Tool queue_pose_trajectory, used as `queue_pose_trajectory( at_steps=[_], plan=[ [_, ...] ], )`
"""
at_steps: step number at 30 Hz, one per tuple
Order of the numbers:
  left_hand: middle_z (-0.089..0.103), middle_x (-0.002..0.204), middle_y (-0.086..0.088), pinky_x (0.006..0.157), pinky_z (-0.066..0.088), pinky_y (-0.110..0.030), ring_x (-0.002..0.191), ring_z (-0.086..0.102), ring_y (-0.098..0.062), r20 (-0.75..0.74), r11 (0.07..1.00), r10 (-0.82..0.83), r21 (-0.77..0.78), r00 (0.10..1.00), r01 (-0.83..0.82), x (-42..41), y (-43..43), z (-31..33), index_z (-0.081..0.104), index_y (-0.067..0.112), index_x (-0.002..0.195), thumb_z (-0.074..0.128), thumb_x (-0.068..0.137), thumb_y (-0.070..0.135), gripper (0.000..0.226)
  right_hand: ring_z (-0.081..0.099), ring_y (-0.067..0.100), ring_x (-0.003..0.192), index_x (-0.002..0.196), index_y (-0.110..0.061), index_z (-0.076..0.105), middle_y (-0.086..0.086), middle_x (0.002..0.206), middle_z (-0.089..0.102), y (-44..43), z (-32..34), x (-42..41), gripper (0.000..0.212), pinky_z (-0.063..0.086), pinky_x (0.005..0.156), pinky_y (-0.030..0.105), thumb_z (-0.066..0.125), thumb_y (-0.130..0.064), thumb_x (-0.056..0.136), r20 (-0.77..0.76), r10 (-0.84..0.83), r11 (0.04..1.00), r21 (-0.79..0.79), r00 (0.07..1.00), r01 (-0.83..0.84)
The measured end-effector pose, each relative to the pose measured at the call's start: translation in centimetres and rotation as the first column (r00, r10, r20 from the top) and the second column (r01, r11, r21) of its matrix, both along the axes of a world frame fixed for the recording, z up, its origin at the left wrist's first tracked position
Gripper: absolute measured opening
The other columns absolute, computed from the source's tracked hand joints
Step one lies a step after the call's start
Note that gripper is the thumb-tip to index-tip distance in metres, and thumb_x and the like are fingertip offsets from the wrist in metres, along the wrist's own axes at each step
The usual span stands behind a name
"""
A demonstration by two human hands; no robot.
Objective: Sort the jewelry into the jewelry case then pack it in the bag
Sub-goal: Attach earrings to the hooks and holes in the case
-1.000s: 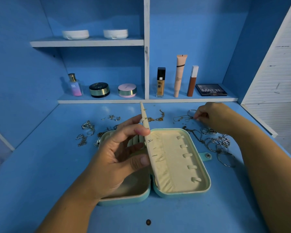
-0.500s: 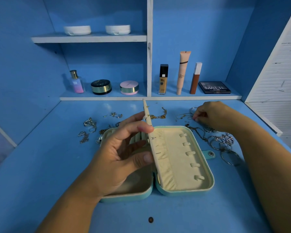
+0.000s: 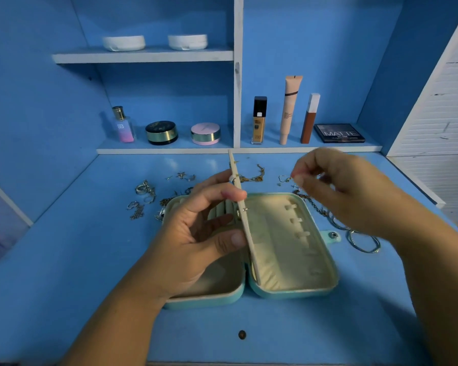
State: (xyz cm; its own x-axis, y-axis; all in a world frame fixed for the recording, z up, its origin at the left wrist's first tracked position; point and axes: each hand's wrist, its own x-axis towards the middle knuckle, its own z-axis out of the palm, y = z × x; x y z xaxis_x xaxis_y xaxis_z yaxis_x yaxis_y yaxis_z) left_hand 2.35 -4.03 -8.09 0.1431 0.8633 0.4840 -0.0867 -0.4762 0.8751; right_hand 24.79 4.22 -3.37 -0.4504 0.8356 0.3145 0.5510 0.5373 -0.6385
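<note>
Head camera: my small teal jewelry case (image 3: 288, 291) with cream lining lay open on the blue bench (image 3: 90, 260). Only a few tiny studs sat on its cream flap (image 3: 252, 260). Most of the loose silver and gold jewelry (image 3: 143, 191) lay around it, and I saw no bag. My left hand (image 3: 196, 233) pinched the flap upright. The fingers (image 3: 302, 178) of my right hand (image 3: 347, 191) pinched a tiny, blurry silver earring (image 3: 284, 178) in the air behind the case, near the flap's top but not touching it.

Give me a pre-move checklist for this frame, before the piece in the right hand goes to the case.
1. Jewelry case lies open on the table: ok.
2. Left hand holds the divider panel upright: ok.
3. Right hand pinches a small piece above the table: ok; its type is blurred, cannot tell.
4. Free hole on the panel: cannot tell, seen edge-on.
5. All jewelry sorted: not ok, rings and chains lie loose.
</note>
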Motion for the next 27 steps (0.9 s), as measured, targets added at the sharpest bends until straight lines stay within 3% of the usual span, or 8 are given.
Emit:
queue_pose_trajectory(
  at_steps=[3, 6, 8, 12, 23, 27],
  plan=[
    [0.052, 0.135, 0.009, 0.095, 0.043, -0.020, 0.132, 0.047, -0.014, 0.001, 1.000, 0.012, 0.001, 1.000, -0.012, 0.0, 0.1, -0.2, 0.068, 0.042, 0.103, 0.081, 0.068, 0.047, 0.038, 0.052, 0.000, 0.061, 0.087, -0.026, 0.063, -0.006, 0.072, 0.063, -6.2, -2.1, -1.9, 0.023, 0.042, 0.057, 0.012, 0.061, -0.048, 0.084, -0.372, 0.191, 0.957, -0.137, 0.908, -0.257],
    [0.048, 0.140, 0.001, 0.096, 0.044, -0.024, 0.133, 0.045, -0.019, -0.010, 1.000, 0.008, -0.014, 1.000, -0.008, 0.0, 0.0, -0.1, 0.067, 0.042, 0.104, 0.081, 0.068, 0.047, 0.038, 0.057, 0.006, 0.064, 0.083, -0.021, 0.065, 0.000, 0.068, 0.064, -8.8, -4.9, -3.4, 0.023, 0.047, 0.062, 0.016, 0.067, -0.044, 0.079, -0.664, 0.089, 0.923, -0.224, 0.742, -0.312],
    [0.047, 0.141, 0.001, 0.097, 0.044, -0.025, 0.133, 0.045, -0.017, -0.020, 1.000, 0.001, -0.019, 1.000, -0.002, 0.0, -0.1, -0.1, 0.067, 0.043, 0.103, 0.081, 0.068, 0.048, 0.039, 0.058, 0.007, 0.063, 0.081, -0.018, 0.065, -0.002, 0.066, 0.063, -9.5, -5.4, -4.2, 0.017, 0.047, 0.063, 0.014, 0.070, -0.034, 0.078, -0.743, 0.035, 0.928, -0.225, 0.669, -0.298],
    [0.047, 0.141, 0.002, 0.101, 0.043, -0.034, 0.134, 0.045, -0.018, -0.024, 1.000, 0.011, -0.023, 1.000, -0.012, 0.0, -0.2, 0.0, 0.067, 0.044, 0.103, 0.082, 0.066, 0.050, 0.040, 0.058, 0.008, 0.063, 0.078, -0.015, 0.064, -0.004, 0.066, 0.062, -9.7, -4.9, -5.3, 0.006, 0.047, 0.064, 0.015, 0.059, -0.016, 0.082, -0.801, -0.009, 0.943, -0.206, 0.599, -0.261],
    [0.044, 0.144, -0.004, 0.102, 0.045, -0.035, 0.135, 0.044, -0.022, -0.006, 0.999, -0.015, -0.035, 1.000, 0.015, 0.0, -0.2, 0.0, 0.068, 0.040, 0.105, 0.081, 0.069, 0.043, 0.039, 0.053, 0.013, 0.063, 0.081, -0.019, 0.065, 0.000, 0.067, 0.059, -9.6, -4.8, -6.1, 0.008, 0.046, 0.062, 0.020, 0.057, -0.020, 0.084, -0.782, -0.029, 0.951, -0.213, 0.623, -0.223],
    [0.045, 0.143, -0.005, 0.104, 0.044, -0.037, 0.134, 0.044, -0.023, -0.002, 1.000, -0.009, -0.029, 1.000, 0.009, 0.0, -0.1, 0.0, 0.068, 0.039, 0.106, 0.081, 0.069, 0.042, 0.039, 0.053, 0.011, 0.062, 0.083, -0.017, 0.063, -0.002, 0.065, 0.059, -9.4, -4.5, -5.8, 0.009, 0.047, 0.062, 0.021, 0.057, -0.024, 0.084, -0.722, 0.007, 0.952, -0.206, 0.692, -0.224]
  ],
)
